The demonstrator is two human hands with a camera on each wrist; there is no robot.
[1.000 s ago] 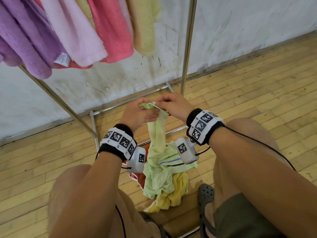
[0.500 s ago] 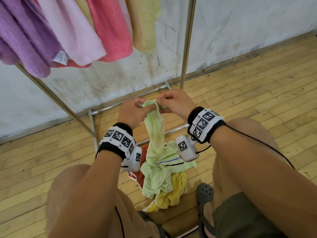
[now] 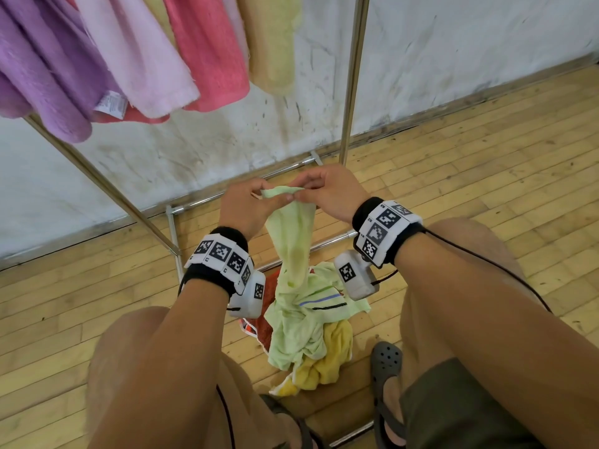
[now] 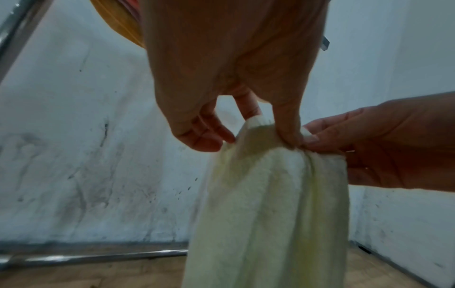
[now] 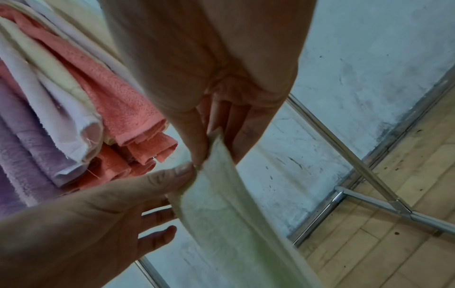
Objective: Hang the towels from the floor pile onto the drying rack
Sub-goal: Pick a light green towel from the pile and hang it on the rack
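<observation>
Several towels [image 3: 136,59] already hang on the drying rack [image 3: 351,92]; both hands, left hand [image 3: 249,205] and right hand [image 3: 330,192], pinch the green towel [image 3: 291,241]; the floor pile [image 3: 311,345] remains.

**Materials and finishes**

We list a pale green towel [image 3: 293,241] of soft, matt terry cloth; above it, fuzzy looped towels on a rack [image 3: 351,92] of glossy polished metal; below it, a floor [image 3: 486,176] of worn matt wood.
</observation>
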